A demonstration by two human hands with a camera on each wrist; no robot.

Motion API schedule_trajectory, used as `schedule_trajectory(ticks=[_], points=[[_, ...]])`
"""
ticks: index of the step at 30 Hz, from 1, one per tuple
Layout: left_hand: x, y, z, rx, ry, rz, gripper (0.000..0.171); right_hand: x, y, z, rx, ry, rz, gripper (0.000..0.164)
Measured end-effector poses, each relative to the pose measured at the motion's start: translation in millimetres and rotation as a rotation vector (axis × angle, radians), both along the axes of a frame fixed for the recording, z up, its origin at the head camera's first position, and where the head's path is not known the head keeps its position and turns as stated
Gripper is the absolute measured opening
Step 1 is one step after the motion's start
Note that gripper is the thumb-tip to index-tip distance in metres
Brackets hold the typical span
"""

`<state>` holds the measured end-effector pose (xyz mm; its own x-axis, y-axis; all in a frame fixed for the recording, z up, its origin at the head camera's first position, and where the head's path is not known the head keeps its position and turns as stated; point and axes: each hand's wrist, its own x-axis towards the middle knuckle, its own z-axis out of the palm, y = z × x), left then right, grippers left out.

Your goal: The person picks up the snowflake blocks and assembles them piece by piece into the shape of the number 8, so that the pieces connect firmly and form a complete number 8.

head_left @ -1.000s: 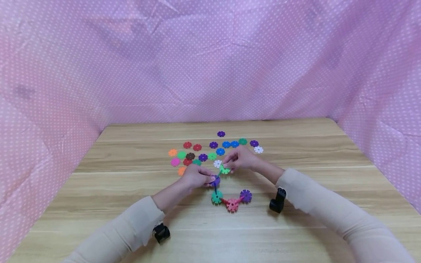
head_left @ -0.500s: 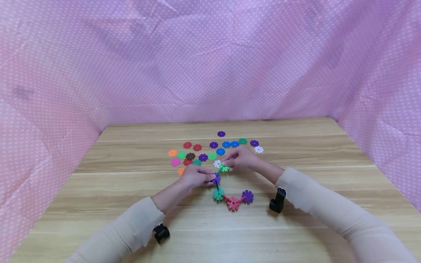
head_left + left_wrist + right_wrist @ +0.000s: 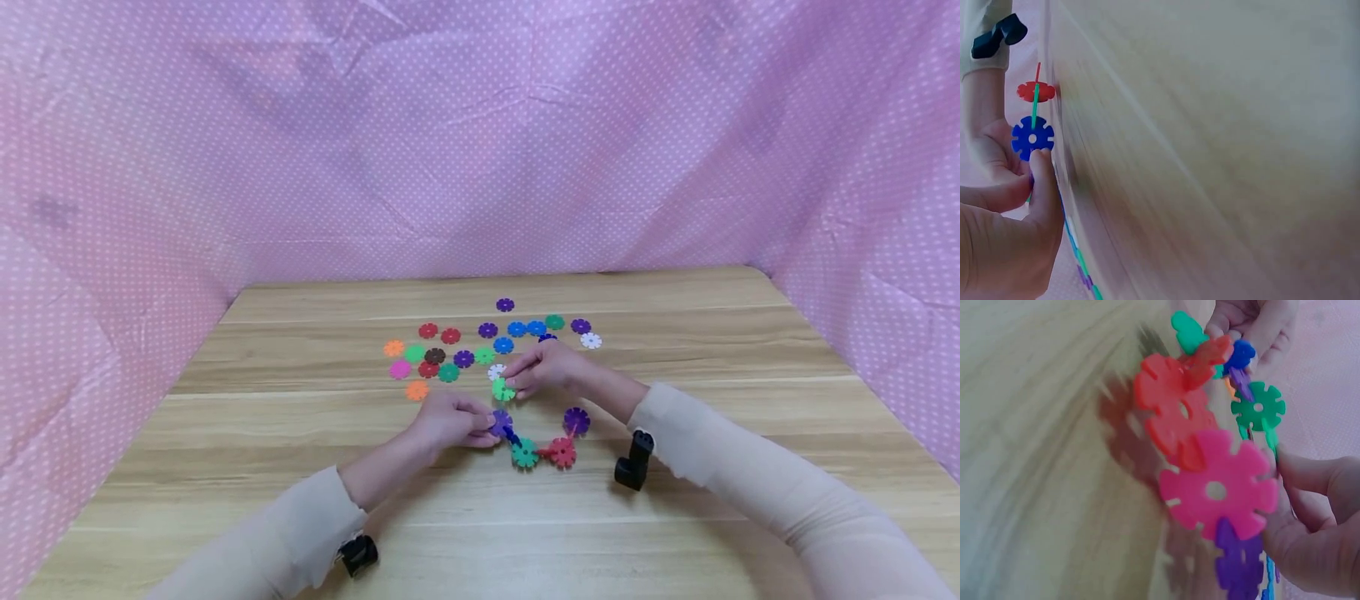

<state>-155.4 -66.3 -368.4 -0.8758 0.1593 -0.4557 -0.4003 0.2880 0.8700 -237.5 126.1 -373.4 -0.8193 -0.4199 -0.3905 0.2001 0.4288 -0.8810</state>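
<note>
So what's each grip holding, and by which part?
The left grip pinches a purple disc, the right grip a light-green disc, each by its edge.

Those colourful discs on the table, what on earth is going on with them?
A person's left hand pinches a purple disc in a chain of interlocked discs, while the right hand pinches a light green disc that looks linked to it. The chain curves from the left hand through a teal disc and a red disc to a second purple disc. Loose discs lie farther back on the table.
</note>
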Motion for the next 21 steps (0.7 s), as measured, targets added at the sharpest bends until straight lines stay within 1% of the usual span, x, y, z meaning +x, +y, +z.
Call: schedule_trajectory(ticks=[3,5,7,10,13,17,21], points=[[4.2,-0.3,0.8,-0.047,0.019,-0.051,0.016,2.7,1.3,-1.6,-0.012,-0.038,0.039,0.026],[5.0,-1.3,1.1,-0.101,0.049,-0.076,0.016,4.6,1.9,-2.1,-0.028,-0.062,0.058,0.027],[3.7,-2.4,0.9,-0.143,0.084,-0.088,0.016,6.1,2.1,-2.6,-0.046,-0.081,0.068,0.028],[-0.9,-3.6,0.4,-0.176,0.123,-0.076,0.017,7.6,1.8,-2.7,-0.058,-0.089,0.078,0.029],[-7.7,-3.7,-0.9,-0.146,0.121,-0.032,0.02,8.4,0.6,-1.8,-0.063,-0.075,0.09,0.029],[-15.5,-2.8,-2.6,-0.077,0.083,0.032,0.022,9.0,-2.4,0.2,-0.072,-0.054,0.101,0.028],[-19.6,-2.2,-3.4,-0.043,0.051,0.056,0.021,9.9,-6.2,1.7,-0.083,-0.046,0.092,0.028]])
